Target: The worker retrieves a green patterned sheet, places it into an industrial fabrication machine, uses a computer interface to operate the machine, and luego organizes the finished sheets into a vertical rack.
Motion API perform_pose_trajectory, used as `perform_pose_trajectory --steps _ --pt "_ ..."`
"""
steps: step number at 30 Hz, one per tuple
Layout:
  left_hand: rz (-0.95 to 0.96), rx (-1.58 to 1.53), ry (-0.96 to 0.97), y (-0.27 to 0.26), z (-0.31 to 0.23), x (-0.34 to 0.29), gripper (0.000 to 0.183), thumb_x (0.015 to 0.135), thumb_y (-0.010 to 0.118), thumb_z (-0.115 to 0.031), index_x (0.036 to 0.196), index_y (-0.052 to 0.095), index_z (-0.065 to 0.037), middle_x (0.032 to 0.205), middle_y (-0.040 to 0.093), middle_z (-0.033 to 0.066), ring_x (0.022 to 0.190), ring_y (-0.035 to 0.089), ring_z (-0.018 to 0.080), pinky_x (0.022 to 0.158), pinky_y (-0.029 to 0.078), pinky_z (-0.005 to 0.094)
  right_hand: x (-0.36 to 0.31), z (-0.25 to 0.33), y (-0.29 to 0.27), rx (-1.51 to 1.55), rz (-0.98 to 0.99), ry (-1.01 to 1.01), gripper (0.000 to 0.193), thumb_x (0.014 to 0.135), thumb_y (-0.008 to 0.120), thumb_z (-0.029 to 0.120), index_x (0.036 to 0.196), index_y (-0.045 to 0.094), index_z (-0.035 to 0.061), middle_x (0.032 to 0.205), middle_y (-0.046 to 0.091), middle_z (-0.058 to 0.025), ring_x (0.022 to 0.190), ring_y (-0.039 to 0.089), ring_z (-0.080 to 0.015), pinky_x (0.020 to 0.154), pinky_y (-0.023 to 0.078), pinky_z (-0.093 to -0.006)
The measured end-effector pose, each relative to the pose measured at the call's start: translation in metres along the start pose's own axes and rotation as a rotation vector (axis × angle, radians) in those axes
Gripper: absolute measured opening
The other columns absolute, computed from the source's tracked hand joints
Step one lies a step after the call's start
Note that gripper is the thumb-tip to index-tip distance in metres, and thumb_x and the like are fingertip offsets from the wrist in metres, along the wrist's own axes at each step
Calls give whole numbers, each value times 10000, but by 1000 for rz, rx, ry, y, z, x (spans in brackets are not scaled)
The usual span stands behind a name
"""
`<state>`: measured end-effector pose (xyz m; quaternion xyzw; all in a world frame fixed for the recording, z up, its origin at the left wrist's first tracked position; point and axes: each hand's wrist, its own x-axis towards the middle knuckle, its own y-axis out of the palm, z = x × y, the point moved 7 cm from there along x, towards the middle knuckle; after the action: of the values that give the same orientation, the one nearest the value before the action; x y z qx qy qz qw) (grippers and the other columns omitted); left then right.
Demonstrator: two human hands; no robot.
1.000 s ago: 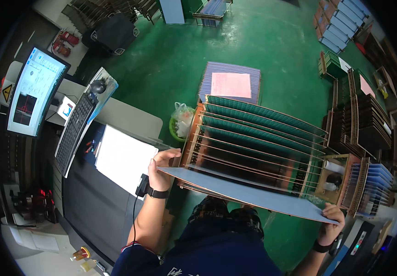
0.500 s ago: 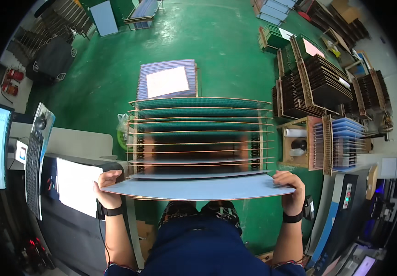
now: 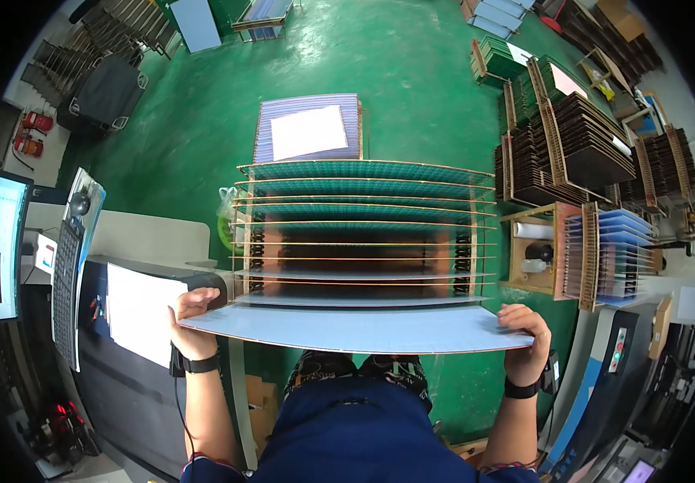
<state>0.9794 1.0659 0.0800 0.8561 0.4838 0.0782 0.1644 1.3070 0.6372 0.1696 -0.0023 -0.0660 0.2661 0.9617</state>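
A wide light blue panel [image 3: 355, 327], thin and stiff like a circuit board sheet, is held level across the front of my body. My left hand [image 3: 195, 322] grips its left end, fingers curled over the edge. At the opposite end my right hand [image 3: 527, 336] has its fingers over the top face, thumb hidden below. Just beyond the panel stands a slotted rack [image 3: 463, 241] with several thin panels on edge in a row. The nearest racked panel [image 3: 363, 302] is also light blue; the far ones look green.
Behind the rack, a striped blue stack [image 3: 350, 153] carries a white sheet [image 3: 309, 133]. Dark machines flank me, with a monitor [image 3: 0, 245] and keyboard [image 3: 67, 294] at left. More loaded racks [image 3: 569, 149] stand at right. White paper [image 3: 146, 310] lies near my left hand.
The held panel has come slightly nearer to me, and more of its top face shows. Both hands keep their grip. The surroundings have shifted a little rightward in view.
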Motion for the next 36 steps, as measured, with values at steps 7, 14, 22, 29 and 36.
perform_pose_trajectory --steps 7,14,22,29,36 --pt "64 14 -27 7 10 4 606 934 353 -529 904 619 15 1011 646 218 1004 604 326 954 435 437 -6 -25 -12 33 -18 55 571 912 444 525 823 606 -14 893 647 -171 974 585 -318 949 396 -450" --pt "-22 699 -46 -12 37 -8 565 945 375 -456 1242 570 -17 1387 483 131 1291 439 252 1046 346 374 -39 -121 -46 -195 -152 258 468 957 449 367 1197 537 -25 1360 486 -203 1292 435 -301 1076 311 -397" --pt "-53 718 -497 -44 95 -31 561 981 504 -415 1299 513 47 1228 601 156 1157 541 202 1014 393 315 -55 -184 -62 -296 -248 582 488 1007 471 344 1302 518 -41 1179 586 -108 1056 533 -159 955 402 -295" --pt "-15 699 -458 -40 90 -36 611 994 461 -437 1309 486 85 1224 598 163 1141 542 198 1009 392 310 -61 -193 -66 -168 -252 641 487 1011 450 388 1194 598 -38 1026 628 -42 904 558 -106 807 440 -254" --pt "-74 761 -549 -49 96 -30 601 1004 430 -439 1286 511 85 1196 615 158 1127 554 205 996 399 309 -45 -177 -78 -404 -190 618 455 983 526 385 878 665 -35 800 610 12 745 507 -75 692 411 -242"
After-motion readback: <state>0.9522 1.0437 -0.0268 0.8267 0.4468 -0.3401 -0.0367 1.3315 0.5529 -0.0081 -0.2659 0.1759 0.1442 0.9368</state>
